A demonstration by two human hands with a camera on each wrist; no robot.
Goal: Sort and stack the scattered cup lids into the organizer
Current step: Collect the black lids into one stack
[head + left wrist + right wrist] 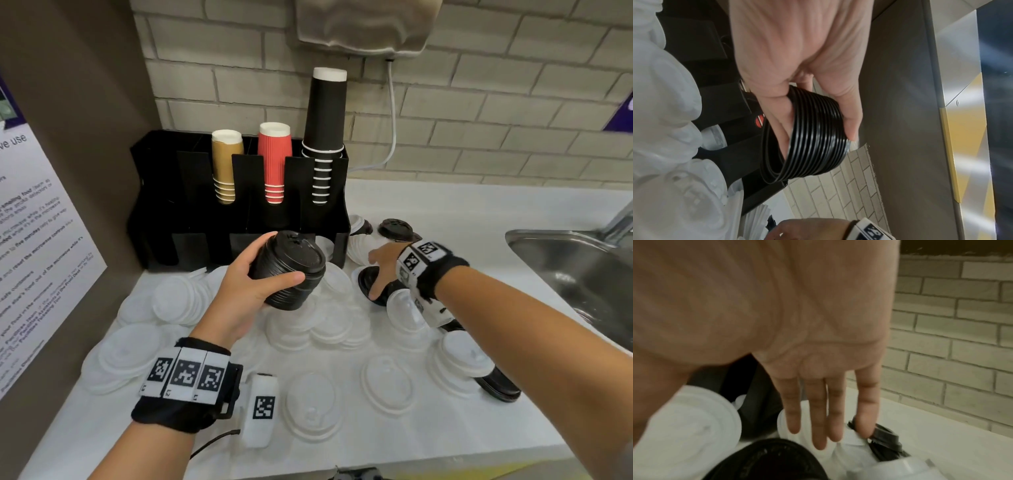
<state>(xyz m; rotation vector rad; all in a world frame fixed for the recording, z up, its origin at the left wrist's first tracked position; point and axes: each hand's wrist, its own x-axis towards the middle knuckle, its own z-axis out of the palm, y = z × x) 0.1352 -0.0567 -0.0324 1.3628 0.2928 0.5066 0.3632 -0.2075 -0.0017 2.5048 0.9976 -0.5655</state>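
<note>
Left hand (239, 294) fingers clamped on black lid stack (291, 270), right hand (385, 270) fingers straight, apart — over scattered lids

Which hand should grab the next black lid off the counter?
Probably the right hand: its fingers are straight and free, reaching over a loose black lid. The left hand already grips the stack of black lids.

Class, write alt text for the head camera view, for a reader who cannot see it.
A person's left hand grips a stack of black lids in front of a black organizer holding paper cups, while the open right hand reaches down to a black lid on the white counter. Translucent lids lie scattered around.
</note>
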